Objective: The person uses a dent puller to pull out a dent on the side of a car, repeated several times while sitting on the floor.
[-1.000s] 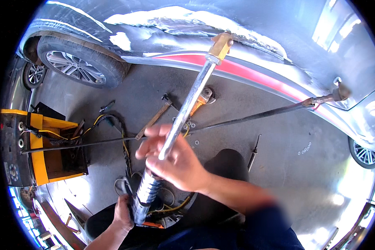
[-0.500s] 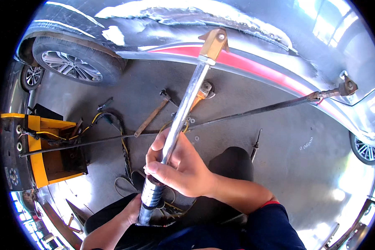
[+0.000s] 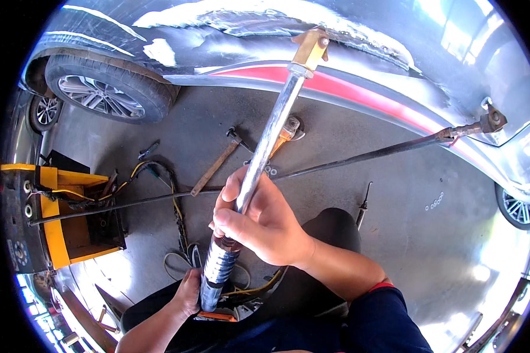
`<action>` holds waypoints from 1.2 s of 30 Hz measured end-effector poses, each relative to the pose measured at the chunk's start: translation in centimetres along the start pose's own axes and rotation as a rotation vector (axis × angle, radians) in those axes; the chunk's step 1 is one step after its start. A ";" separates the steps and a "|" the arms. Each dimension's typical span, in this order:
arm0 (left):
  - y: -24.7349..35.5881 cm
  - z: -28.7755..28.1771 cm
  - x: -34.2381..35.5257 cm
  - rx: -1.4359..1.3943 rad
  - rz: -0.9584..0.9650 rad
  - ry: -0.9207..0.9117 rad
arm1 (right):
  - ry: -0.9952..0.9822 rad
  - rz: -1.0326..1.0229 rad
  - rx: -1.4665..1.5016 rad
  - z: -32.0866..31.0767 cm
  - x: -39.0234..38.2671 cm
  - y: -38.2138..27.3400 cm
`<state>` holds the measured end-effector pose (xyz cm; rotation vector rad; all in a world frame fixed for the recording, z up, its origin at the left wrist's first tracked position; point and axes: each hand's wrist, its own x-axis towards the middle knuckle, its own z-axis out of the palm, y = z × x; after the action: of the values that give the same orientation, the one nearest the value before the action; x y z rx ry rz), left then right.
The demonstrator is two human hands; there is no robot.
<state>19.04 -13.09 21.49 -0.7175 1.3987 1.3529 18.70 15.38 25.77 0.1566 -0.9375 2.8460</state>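
A slide hammer point(image 3: 275, 120) with a shiny metal rod slants up and away from me toward the side of a grey car point(image 3: 241, 47). At its far end, a brass-coloured head with a dark hook point(image 3: 308, 52) overlaps the car's scraped, bare-metal dent; whether it touches the panel I cannot tell. My right hand point(image 3: 268, 223) is closed around the rod, just above the dark ridged grip point(image 3: 219, 267). Lower down, my left hand point(image 3: 188, 291) holds that grip near its bottom end, its fingers mostly hidden behind it.
A long dark bar point(image 3: 359, 159) runs from a yellow-and-black machine point(image 3: 53, 217) to the car's side at right. On the floor lie a wooden-handled hammer point(image 3: 215, 167), an orange grinder point(image 3: 284, 138), small washers point(image 3: 436, 201), a thin rod tool point(image 3: 364, 206) and cables point(image 3: 174, 200).
Both hands and the slide hammer have shifted slightly up and to the right, the hooked head moving farther up the car's side. An orange item near my lap now shows.
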 end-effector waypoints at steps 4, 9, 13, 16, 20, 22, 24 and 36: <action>0.3 0.7 -0.6 0.012 0.030 0.023 | 0.001 0.010 -0.005 0.0 0.0 -0.1; -0.2 0.2 -0.5 0.027 0.041 -0.021 | 0.006 0.023 -0.008 0.0 0.0 -0.1; -0.5 -0.1 -0.4 0.008 0.076 -0.047 | 0.003 0.018 -0.008 0.0 0.1 -0.3; -0.5 -0.3 -0.2 0.014 0.047 -0.008 | -0.009 0.024 0.022 0.0 0.2 -0.2; -1.0 -1.1 0.1 0.031 0.035 0.007 | -0.007 0.010 0.049 0.1 0.4 0.1; -1.1 -0.8 0.0 -0.009 0.087 0.017 | -0.003 -0.001 0.051 -0.1 0.2 0.1; -1.1 -1.1 0.0 -0.009 0.087 0.010 | 0.001 0.043 0.065 -0.3 0.2 -0.1; 0.1 0.1 -2.6 -0.087 0.006 0.042 | 0.008 -0.113 -0.105 0.7 0.0 2.1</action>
<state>19.74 -13.52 23.97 -0.8034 1.3828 1.4179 18.44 13.29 25.14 0.1811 -1.0385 2.6858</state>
